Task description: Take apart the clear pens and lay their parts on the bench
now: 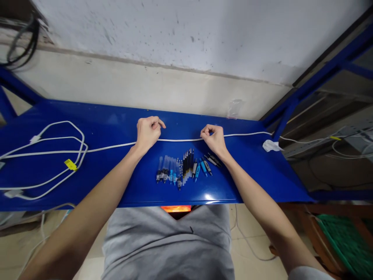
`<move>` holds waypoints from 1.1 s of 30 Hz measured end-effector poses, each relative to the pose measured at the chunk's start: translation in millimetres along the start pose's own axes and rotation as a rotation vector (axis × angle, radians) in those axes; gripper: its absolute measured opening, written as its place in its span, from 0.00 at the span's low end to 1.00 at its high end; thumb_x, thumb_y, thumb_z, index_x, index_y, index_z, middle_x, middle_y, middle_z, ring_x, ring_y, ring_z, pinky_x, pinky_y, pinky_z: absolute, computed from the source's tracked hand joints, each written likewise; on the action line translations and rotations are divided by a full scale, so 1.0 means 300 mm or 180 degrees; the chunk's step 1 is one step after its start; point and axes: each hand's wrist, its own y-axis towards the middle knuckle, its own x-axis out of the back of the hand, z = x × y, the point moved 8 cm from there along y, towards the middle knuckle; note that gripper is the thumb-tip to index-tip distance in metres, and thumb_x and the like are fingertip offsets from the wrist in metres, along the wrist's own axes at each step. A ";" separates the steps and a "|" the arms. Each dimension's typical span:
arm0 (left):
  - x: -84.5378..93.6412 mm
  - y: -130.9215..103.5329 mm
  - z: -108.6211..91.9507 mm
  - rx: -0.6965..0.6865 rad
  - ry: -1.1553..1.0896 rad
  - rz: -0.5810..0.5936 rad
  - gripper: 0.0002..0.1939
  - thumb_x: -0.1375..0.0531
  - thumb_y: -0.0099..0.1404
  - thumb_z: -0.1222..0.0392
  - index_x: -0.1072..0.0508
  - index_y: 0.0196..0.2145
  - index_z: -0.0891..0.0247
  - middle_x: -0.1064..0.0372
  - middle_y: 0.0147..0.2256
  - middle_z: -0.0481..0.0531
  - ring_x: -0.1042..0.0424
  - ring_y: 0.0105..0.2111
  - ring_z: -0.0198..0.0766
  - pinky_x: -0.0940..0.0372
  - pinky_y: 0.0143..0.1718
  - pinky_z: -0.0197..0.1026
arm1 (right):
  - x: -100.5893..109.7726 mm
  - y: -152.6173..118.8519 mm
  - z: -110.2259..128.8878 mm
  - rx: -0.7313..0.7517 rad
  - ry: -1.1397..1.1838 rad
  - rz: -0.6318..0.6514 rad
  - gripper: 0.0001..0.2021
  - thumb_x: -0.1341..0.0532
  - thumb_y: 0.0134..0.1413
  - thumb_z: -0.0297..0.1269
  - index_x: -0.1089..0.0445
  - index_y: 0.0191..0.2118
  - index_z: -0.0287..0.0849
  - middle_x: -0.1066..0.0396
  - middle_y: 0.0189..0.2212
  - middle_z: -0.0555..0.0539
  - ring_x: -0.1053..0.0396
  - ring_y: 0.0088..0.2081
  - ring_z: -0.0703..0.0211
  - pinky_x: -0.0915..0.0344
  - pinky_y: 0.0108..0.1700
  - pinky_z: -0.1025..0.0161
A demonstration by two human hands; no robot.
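A white cable (180, 139) runs straight across the blue shelf (116, 182). My left hand (148, 132) is closed on the cable at the shelf's middle. My right hand (213, 138) pinches the same cable a little to the right, so a short taut stretch lies between the two hands. Just in front of my hands lies a row of several pens and pen parts (183, 168), clear, black and blue, untouched.
The cable's left part lies in loose loops (62, 155) with a yellow tag (70, 165). A white plug (271, 146) sits at the shelf's right end. A plaster wall stands behind. Blue rack posts (291, 105) and a green crate (346, 241) are at right.
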 end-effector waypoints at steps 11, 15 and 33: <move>-0.069 -0.040 0.016 0.0020 -0.0115 0.0427 0.13 0.50 0.46 0.69 0.55 0.19 0.57 0.46 0.15 0.44 0.46 0.18 0.33 0.53 0.24 0.40 | 0.033 -0.013 -0.030 -0.0339 0.0763 -0.0465 0.15 0.47 0.35 0.29 0.60 0.18 0.48 0.50 0.13 0.54 0.54 0.19 0.67 0.60 0.23 0.64; -0.061 -0.048 0.013 -0.0010 -0.0226 0.0333 0.14 0.50 0.47 0.68 0.56 0.19 0.57 0.53 0.15 0.44 0.52 0.18 0.33 0.56 0.24 0.41 | 0.052 -0.012 -0.049 -0.0533 0.0952 -0.0642 0.16 0.46 0.37 0.31 0.60 0.18 0.48 0.52 0.13 0.54 0.55 0.18 0.67 0.63 0.23 0.65; -0.054 -0.041 -0.002 0.0179 0.0069 0.0335 0.14 0.48 0.44 0.65 0.57 0.18 0.59 0.61 0.17 0.44 0.58 0.20 0.32 0.59 0.25 0.42 | -0.019 -0.127 0.161 0.0101 0.0240 -0.0225 0.18 0.47 0.49 0.36 0.56 0.15 0.46 0.54 0.13 0.52 0.54 0.19 0.65 0.56 0.23 0.62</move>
